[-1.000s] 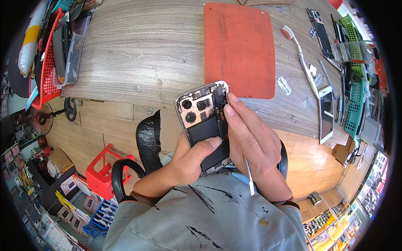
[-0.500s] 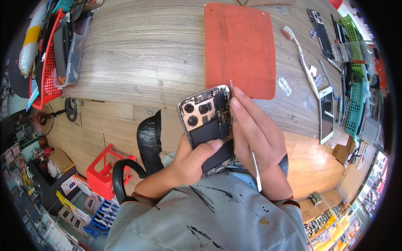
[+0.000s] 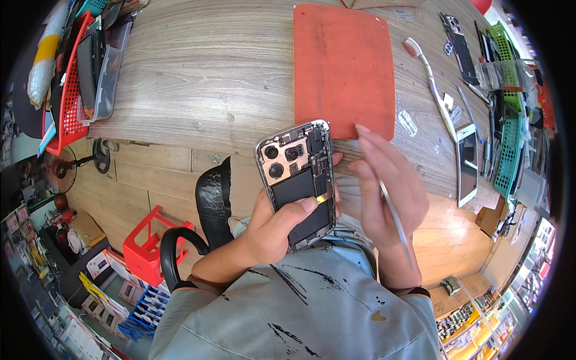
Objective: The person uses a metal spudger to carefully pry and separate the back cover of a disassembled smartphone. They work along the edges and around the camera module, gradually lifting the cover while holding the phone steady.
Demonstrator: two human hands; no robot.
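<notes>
My left hand (image 3: 273, 231) is wrapped round an opened smartphone (image 3: 303, 180), its thumb lying over the dark battery and its fingers showing past the far side. The phone's back is off, baring three camera lenses, circuit boards and a gold-coloured flex strip beside the thumb. To the right, apart from the phone, my right hand (image 3: 390, 192) is closed round a slim metal pry tool (image 3: 393, 213). That tool slants down across the palm toward the wrist; its tip and the fingers are blurred by motion.
Beyond the phone, an orange-red mat (image 3: 343, 66) lies on the wooden table (image 3: 198, 66). At right are a toothbrush (image 3: 433, 84), a white phone (image 3: 467, 165) and green baskets (image 3: 509, 150). A red basket (image 3: 71, 90) stands at left, a red stool (image 3: 144, 246) below it.
My right hand has drawn away from the phone's right edge, out to the right, taking the pry tool with it. The left hand and the phone have hardly moved.
</notes>
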